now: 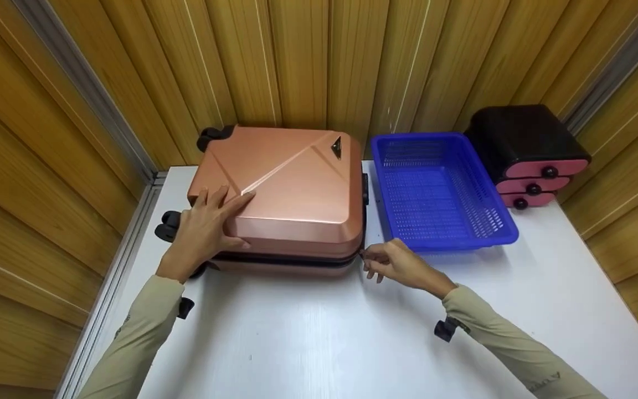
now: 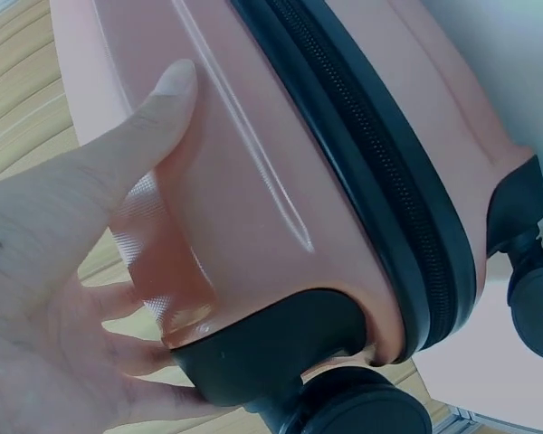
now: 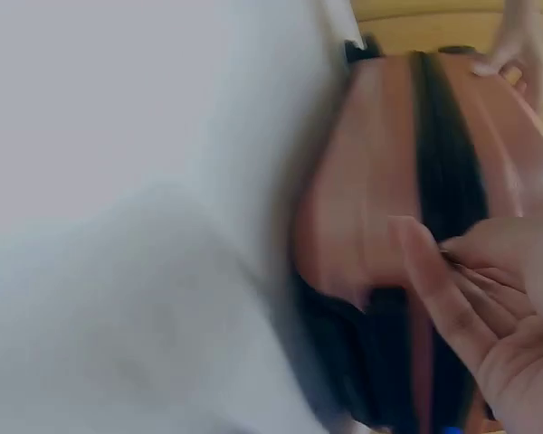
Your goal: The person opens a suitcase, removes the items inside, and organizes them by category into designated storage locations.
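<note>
A rose-gold hard-shell suitcase [image 1: 291, 183] lies flat on the white table, its black zipper [image 2: 371, 145] running round the side. My left hand [image 1: 202, 230] rests on the lid's near left part, fingers spread and the thumb [image 2: 167, 104] laid along the side of the shell. At the near right corner, my right hand [image 1: 396, 263] pinches a small dark zipper pull [image 3: 448, 256] between thumb and forefinger. Most of the pull is hidden by the fingers. The zipper along the front looks closed in the left wrist view.
A blue plastic basket [image 1: 382, 191] stands right of the suitcase. Beyond it is a black box with pink drawers [image 1: 529, 138]. Black wheels [image 1: 168, 224] stick out at the suitcase's left end. Wood-patterned walls [image 1: 297, 61] border the white table [image 1: 297, 338].
</note>
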The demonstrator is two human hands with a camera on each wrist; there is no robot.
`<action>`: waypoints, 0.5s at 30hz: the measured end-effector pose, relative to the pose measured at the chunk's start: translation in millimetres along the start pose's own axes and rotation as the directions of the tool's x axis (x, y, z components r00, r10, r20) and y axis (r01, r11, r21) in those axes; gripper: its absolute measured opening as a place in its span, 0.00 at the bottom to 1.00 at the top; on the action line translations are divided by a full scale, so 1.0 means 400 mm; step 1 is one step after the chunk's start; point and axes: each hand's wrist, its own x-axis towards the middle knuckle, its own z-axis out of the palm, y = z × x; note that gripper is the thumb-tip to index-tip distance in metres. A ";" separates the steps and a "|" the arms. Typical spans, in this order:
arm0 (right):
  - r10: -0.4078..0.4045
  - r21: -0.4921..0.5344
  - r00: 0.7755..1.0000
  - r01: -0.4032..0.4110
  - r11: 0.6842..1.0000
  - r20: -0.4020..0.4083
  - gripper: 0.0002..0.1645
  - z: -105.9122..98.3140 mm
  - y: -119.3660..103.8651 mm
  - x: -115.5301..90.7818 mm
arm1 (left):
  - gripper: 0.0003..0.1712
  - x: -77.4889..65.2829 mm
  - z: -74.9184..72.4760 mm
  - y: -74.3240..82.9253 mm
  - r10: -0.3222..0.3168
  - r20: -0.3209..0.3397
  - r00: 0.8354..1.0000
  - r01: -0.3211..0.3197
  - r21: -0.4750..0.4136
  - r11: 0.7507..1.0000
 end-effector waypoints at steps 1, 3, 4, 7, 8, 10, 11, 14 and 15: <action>-0.008 0.008 1.000 0.008 1.000 -0.021 0.08 0.009 0.003 -0.005 | 0.59 0.002 -0.002 0.000 -0.001 0.003 1.000 0.001 0.001 1.000; -0.017 0.031 0.999 0.019 0.999 -0.046 0.07 0.024 0.005 -0.012 | 0.59 0.005 -0.005 -0.002 -0.005 0.015 1.000 0.005 0.002 1.000; -0.023 0.039 0.998 0.025 0.999 -0.052 0.07 0.030 0.006 -0.016 | 0.59 0.003 -0.004 -0.001 -0.009 0.020 1.000 0.009 0.001 1.000; -0.032 0.047 0.998 0.035 0.998 -0.057 0.07 0.043 0.004 -0.021 | 0.59 0.000 -0.001 0.000 -0.019 0.029 0.999 0.020 -0.008 1.000; -0.036 0.045 0.998 0.039 0.998 -0.058 0.07 0.045 0.002 -0.022 | 0.59 0.000 -0.001 0.000 -0.021 0.026 0.999 0.022 -0.011 1.000; -0.048 0.044 0.997 0.051 0.998 -0.066 0.07 0.049 0.000 -0.020 | 0.59 0.001 -0.002 0.000 -0.021 0.014 1.000 0.021 -0.015 1.000; -0.051 0.040 0.996 0.054 0.998 -0.071 0.07 0.052 -0.003 -0.019 | 0.59 0.002 -0.002 0.000 -0.019 0.008 1.000 0.019 -0.017 1.000; -0.052 0.033 0.997 0.054 0.998 -0.063 0.06 0.062 -0.012 -0.016 | 0.59 0.002 -0.003 0.000 -0.021 0.002 1.000 0.021 -0.019 1.000; -0.052 0.030 0.997 0.054 0.998 -0.056 0.05 0.066 -0.016 -0.016 | 0.59 0.001 -0.002 0.000 -0.024 0.006 1.000 0.025 -0.019 1.000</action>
